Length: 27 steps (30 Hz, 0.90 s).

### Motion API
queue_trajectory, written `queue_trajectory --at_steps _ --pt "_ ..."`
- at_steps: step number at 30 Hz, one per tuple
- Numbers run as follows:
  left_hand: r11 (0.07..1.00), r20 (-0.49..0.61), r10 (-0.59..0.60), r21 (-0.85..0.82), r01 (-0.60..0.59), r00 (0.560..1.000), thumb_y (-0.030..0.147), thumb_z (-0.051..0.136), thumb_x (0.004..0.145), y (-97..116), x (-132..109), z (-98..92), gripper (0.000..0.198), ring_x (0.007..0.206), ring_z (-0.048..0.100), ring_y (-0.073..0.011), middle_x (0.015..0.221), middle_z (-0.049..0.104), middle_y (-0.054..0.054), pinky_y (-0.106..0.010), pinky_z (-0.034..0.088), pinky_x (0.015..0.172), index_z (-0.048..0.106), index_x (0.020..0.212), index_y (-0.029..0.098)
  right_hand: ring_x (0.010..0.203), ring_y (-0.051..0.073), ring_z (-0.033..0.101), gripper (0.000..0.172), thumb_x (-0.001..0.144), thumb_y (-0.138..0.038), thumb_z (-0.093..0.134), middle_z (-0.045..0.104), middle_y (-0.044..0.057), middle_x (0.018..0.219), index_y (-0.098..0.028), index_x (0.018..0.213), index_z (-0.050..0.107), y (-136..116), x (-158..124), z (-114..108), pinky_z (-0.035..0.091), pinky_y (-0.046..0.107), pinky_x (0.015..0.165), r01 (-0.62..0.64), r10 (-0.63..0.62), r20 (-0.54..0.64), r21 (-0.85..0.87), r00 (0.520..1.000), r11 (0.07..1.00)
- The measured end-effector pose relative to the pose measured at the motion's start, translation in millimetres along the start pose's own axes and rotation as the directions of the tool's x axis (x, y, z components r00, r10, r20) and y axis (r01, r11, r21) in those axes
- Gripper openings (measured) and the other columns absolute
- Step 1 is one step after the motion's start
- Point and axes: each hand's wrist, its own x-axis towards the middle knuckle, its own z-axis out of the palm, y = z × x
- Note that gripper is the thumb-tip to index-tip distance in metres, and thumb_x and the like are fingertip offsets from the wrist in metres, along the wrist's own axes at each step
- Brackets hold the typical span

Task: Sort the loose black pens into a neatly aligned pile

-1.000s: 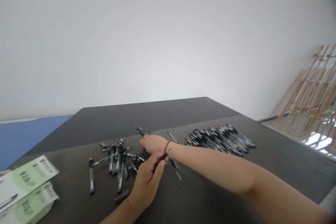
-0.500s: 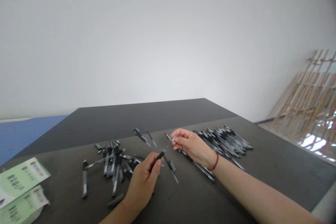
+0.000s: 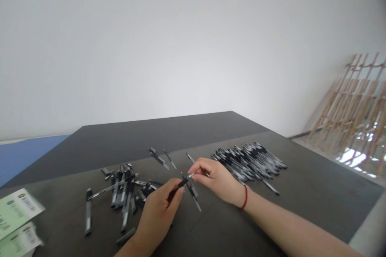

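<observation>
My left hand [image 3: 159, 211] is closed round a pen [image 3: 182, 182] with a black grip, its front end pointing up and to the right. At that end, my right hand [image 3: 219, 181] pinches a small pale cone-like pen tip [image 3: 191, 175] between thumb and fingers; whether it is seated on the barrel I cannot tell. Beneath the hands lie a thin pen refill [image 3: 196, 202] and a clear cap [image 3: 193, 190]. To the left of my left hand is a jumbled pile of pen barrels and caps [image 3: 128, 198].
Many pens lie side by side in a spread [image 3: 250, 160] on the right of the dark table [image 3: 163, 132]. A few loose pen parts [image 3: 159, 158] lie beyond my hands. Green-and-white packets [image 3: 18, 213] rest at the left edge. Wooden racks [image 3: 352, 100] stand against the right wall.
My right hand has come down and left, bringing the small tip to the front end of the pen in my left hand. The view has shifted slightly.
</observation>
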Motion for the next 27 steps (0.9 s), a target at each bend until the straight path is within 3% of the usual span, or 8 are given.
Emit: queue_trajectory --at_steps 5,10,14,27 --pt "0.987 0.005 0.045 0.156 -0.045 0.999 0.031 0.046 0.088 -6.2 -0.1 -2.8 0.020 0.082 0.065 -0.0177 0.091 0.070 0.001 -0.024 0.046 0.072 0.063 0.097 0.026 0.067 0.010 0.054 0.004 0.083 -0.018 0.060 0.060 -0.001 0.074 -0.016 0.081 0.064 -0.4 -1.3 -4.4 0.039 0.019 0.061 0.036 -0.022 0.091 -0.160 0.996 0.986" --pt "0.949 -0.009 0.111 0.299 -0.103 0.994 0.033 0.048 0.087 -11.2 2.2 -5.9 0.022 0.088 0.066 -0.0193 0.098 0.071 -0.001 -0.027 0.048 0.079 0.064 0.101 0.026 0.069 0.010 0.053 0.016 0.088 -0.027 0.056 0.059 -0.001 0.074 -0.016 0.077 0.061 5.7 -1.1 -6.9 0.038 0.020 0.063 0.124 -0.071 0.173 -0.314 0.982 0.941" --pt "0.929 0.001 0.124 0.351 -0.116 0.992 0.032 0.046 0.088 -12.7 3.1 -5.8 0.023 0.088 0.066 -0.0187 0.098 0.071 0.000 -0.028 0.049 0.077 0.064 0.102 0.026 0.071 0.010 0.052 0.009 0.082 -0.021 0.063 0.058 -0.001 0.079 -0.017 0.087 0.058 6.8 -1.4 -7.0 0.037 0.019 0.064 0.157 -0.109 0.163 -0.321 0.981 0.934" --pt "0.909 0.027 0.123 0.398 -0.123 0.992 0.032 0.046 0.088 -15.0 3.7 -6.4 0.025 0.088 0.067 -0.0182 0.098 0.071 0.000 -0.029 0.050 0.078 0.064 0.104 0.026 0.074 0.012 0.052 0.004 0.085 -0.018 0.058 0.057 0.000 0.081 -0.018 0.085 0.054 8.0 -3.3 0.9 0.036 0.021 0.066 0.200 -0.139 0.175 -0.414 0.975 0.888"
